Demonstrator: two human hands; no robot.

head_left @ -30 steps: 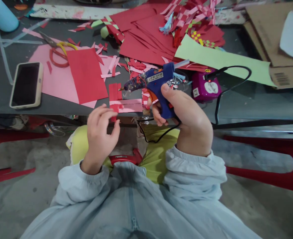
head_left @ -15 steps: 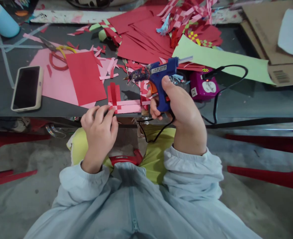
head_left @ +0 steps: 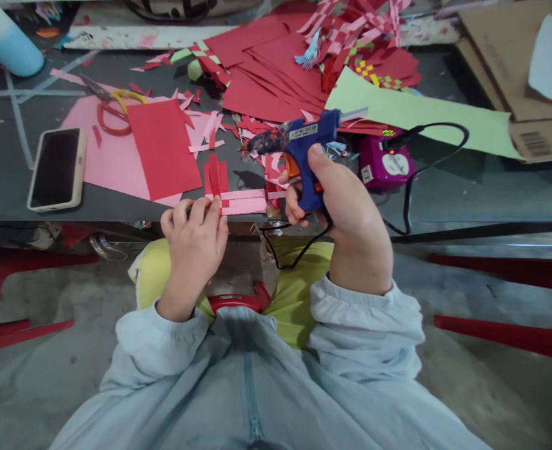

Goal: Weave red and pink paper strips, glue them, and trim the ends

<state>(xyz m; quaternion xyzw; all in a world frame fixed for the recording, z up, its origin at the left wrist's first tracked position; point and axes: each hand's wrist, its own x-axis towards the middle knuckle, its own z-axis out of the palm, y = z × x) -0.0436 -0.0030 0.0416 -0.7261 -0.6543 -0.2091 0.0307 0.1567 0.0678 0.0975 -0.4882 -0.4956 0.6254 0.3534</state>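
One phone (head_left: 57, 169) sits far left on the desk (head_left: 116, 209), then scissors (head_left: 112, 112), then the left hand (head_left: 195, 240), fingertips pressing the woven paper strips (head_left: 238, 202), not gripping; right hand's (head_left: 339, 190) wrapped round a blue hot glue gun (head_left: 311, 144).

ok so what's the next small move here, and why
Probably lower the glue gun toward the woven strips: the right hand holds it with its nozzle clear of them, while the left hand has fingertips on them.
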